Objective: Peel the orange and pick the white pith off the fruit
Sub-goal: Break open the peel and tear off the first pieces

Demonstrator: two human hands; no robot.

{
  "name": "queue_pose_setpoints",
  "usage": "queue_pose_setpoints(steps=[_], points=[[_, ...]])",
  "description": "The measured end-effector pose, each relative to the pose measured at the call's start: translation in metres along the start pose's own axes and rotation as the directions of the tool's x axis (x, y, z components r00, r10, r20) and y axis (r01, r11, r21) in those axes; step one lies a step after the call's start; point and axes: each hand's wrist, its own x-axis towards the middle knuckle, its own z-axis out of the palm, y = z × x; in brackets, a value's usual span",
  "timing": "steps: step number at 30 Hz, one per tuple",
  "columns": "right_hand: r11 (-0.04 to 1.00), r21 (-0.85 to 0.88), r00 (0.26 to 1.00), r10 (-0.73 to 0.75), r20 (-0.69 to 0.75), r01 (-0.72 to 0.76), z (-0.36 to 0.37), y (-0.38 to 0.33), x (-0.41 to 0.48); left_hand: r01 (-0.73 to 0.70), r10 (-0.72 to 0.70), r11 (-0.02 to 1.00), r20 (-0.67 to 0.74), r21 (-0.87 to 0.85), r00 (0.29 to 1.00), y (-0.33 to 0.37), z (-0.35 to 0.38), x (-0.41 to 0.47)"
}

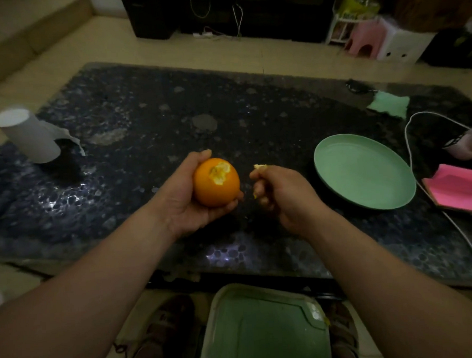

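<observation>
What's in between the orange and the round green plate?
In the head view, only the right hand, pinching a small torn bit of peel, sits between the partly peeled orange and the round green plate.

No legible text or labels anywhere; pic possibly too dim.

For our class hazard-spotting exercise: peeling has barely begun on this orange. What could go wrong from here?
1. Only a small patch of the orange, gripped by the left hand, is open; digging deeper could tear flesh and spill juice.
2. The right hand pinches a peel scrap above the table, short of the green plate; it might drop there.
</observation>
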Motion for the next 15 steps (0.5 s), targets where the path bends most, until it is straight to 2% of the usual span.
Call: queue_pose_setpoints(steps=[1,2,3,4,5,6,9,11,13,15], points=[[0.967,-0.242,0.996,-0.087,-0.004,0.083,-0.002,0.003,0.003,-0.014,0.014,1.000,-0.010,-0.015,1.000,0.000,0.000,0.000],[0.838,-0.515,0.980,-0.199,0.016,0.178,-0.002,0.006,0.005,-0.030,0.030,0.999,-0.027,-0.029,0.999,0.000,0.000,0.000],[0.652,-0.716,0.954,-0.292,0.067,0.249,-0.001,0.010,0.007,-0.048,0.046,0.998,-0.045,-0.044,0.998,-0.001,0.000,0.000],[0.498,-0.822,0.937,-0.329,0.114,0.275,0.001,0.014,0.007,-0.066,0.063,0.996,-0.065,-0.051,0.996,-0.002,0.001,0.000],[0.430,-0.861,0.938,-0.319,0.136,0.271,0.005,0.018,0.007,-0.085,0.080,0.995,-0.084,-0.054,0.993,-0.003,0.002,0.000],[0.431,-0.867,0.946,-0.298,0.125,0.250,0.007,0.021,0.007,-0.100,0.094,0.993,-0.097,-0.056,0.991,-0.005,0.002,0.000],[0.546,-0.827,0.954,-0.295,-0.041,0.133,0.012,0.022,0.007,-0.126,0.122,0.992,-0.115,-0.032,0.986,-0.012,0.004,-0.002],[0.555,-0.826,0.946,-0.312,-0.090,0.104,0.011,0.019,0.008,-0.142,0.140,0.990,-0.122,-0.001,0.983,-0.016,0.006,-0.006],[0.617,-0.778,0.971,-0.236,-0.040,0.118,0.012,0.015,0.003,-0.152,0.153,0.988,-0.124,0.017,0.980,-0.021,0.009,-0.009],[0.807,-0.575,0.990,-0.130,0.055,0.138,0.012,0.012,-0.008,-0.167,0.169,0.986,-0.120,0.027,0.978,-0.022,0.012,-0.012]])
